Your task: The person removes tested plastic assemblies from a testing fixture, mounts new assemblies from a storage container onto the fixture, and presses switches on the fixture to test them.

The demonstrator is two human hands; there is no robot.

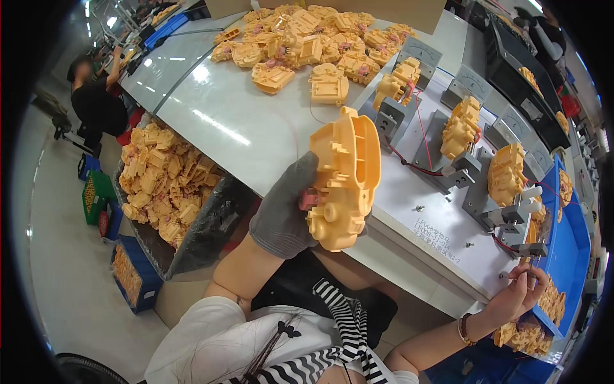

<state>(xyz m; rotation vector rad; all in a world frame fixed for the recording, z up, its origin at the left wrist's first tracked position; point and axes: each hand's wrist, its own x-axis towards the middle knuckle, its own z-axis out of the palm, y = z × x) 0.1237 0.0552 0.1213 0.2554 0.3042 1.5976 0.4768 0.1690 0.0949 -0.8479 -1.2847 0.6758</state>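
My left hand (289, 203), in a dark grey glove, is closed round a yellow plastic gearbox housing (345, 173) held up above the table's near edge. A small pink-red part (310, 200) shows on the housing's left side. My bare right hand (527, 287) has its fingers pinched at the near end of the test fixture (441, 237), by a small metal clamp block (531, 248). What lies between those fingertips is too small to make out. Along the fixture sit three more yellow housings, the middle one (460, 128) among them, with red wires and dial meters (470, 83) behind.
A heap of yellow housings (300, 38) covers the table's far side. At left stands a lined bin (185, 256) full of housings. Blue trays (572, 237) and a black crate (521, 77) stand at right. Another person (96, 102) works at far left.
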